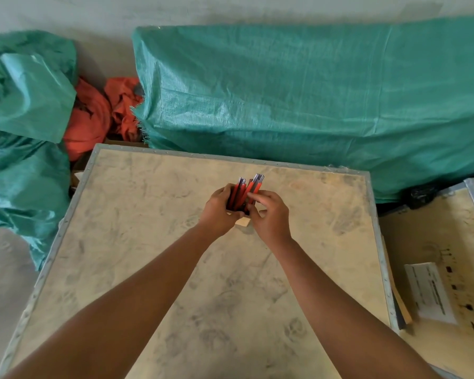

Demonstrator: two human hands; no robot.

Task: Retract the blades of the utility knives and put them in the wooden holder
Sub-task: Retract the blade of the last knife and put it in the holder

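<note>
Several red utility knives [247, 188] with grey metal tips stand upright and fanned out in a small wooden holder [243, 222] in the middle of the plywood crate top [148, 242]. My left hand [220, 212] wraps around the holder's left side. My right hand [270, 213] presses against its right side, with the fingers on the knives. Both hands hide most of the holder; only a pale lower corner shows between them. No exposed blades are visible.
A big green tarp-covered bundle [312, 91] lies behind the crate. More green tarp [22, 110] and orange cloth [93, 116] are at the back left. A second crate [435, 269] with a paper label [431, 292] stands to the right.
</note>
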